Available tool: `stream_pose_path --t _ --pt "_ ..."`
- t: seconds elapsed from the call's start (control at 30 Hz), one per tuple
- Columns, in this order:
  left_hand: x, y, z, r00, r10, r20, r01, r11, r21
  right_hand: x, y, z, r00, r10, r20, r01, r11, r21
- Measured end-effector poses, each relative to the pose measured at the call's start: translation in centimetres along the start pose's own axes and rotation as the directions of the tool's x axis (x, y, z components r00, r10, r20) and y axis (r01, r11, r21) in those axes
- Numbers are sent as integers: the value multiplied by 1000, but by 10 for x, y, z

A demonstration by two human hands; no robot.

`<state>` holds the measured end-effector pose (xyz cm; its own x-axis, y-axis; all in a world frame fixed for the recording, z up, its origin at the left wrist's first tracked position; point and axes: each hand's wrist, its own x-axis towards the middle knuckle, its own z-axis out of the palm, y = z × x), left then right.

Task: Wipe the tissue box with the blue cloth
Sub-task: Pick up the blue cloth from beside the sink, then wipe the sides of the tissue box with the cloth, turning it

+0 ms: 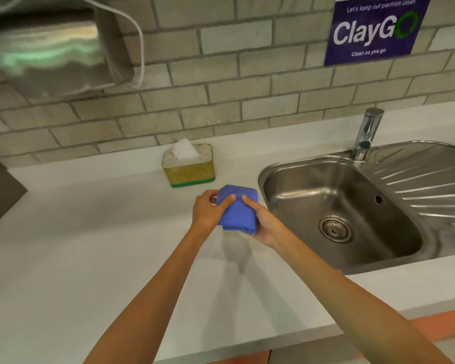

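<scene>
The tissue box (189, 168) is yellow-green with a green base and a white tissue sticking out of its top. It stands on the white counter near the tiled wall. In front of it, slightly to the right, a folded blue cloth (238, 212) is held above the counter. My left hand (209, 210) grips the cloth's left side with the thumb on top. Its right side rests in my right hand (264, 219), whose thumb presses the top. Both hands are a short way from the box and do not touch it.
A steel sink (339, 206) with a drainboard lies to the right, its rim close to my right hand, and a tap (367, 134) stands behind it. A metal dispenser (50, 48) hangs on the wall at upper left. A purple poster (373, 30) hangs at upper right.
</scene>
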<state>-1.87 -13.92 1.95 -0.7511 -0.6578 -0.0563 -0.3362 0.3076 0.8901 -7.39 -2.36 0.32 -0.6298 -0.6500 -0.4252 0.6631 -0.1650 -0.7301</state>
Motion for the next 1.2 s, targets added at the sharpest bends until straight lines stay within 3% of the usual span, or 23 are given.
stream_pose_path --t 0.07,0.13,0.2,0.3,0.37,0.4,0.5,0.57,0.67,0.8,0.93,1.2 --pt "14 -10 -18 968 -157 194 199 955 -219 15 -5 19 999 11 30 -10 999 -34" --pt "26 -23 -35 901 -185 393 371 797 -476 30 -7 38 998 26 51 -20 993 -119" --pt "37 -36 -46 869 -171 464 459 626 -630 46 -7 55 999 5 51 12 944 -329" --pt "55 -56 -56 858 -194 475 494 562 -663 73 -5 73 991 -124 51 126 728 -674" --pt "69 -70 -64 849 -245 468 517 570 -638 90 -7 78 980 -192 51 156 583 -797" --pt "76 -78 -70 842 -280 461 531 576 -621 99 -8 77 979 -201 32 142 561 -816" --pt "98 -100 -89 825 -427 370 564 590 -578 127 -14 65 972 -216 -90 71 639 -766" --pt "115 -115 -99 834 -500 235 532 611 -586 147 -19 56 959 -243 -148 65 695 -716" --pt "143 -126 -108 837 -548 -15 443 692 -570 175 -24 48 923 -349 -161 122 663 -739" --pt "178 -117 -110 833 -501 -236 331 792 -513 204 -31 48 919 -371 -131 136 613 -778" --pt "211 -105 -103 846 -403 -348 223 862 -456 230 -35 47 930 -361 -74 145 543 -827" --pt "242 -102 -77 905 -264 -332 145 928 -343 255 -26 45 897 -440 43 290 513 -808"
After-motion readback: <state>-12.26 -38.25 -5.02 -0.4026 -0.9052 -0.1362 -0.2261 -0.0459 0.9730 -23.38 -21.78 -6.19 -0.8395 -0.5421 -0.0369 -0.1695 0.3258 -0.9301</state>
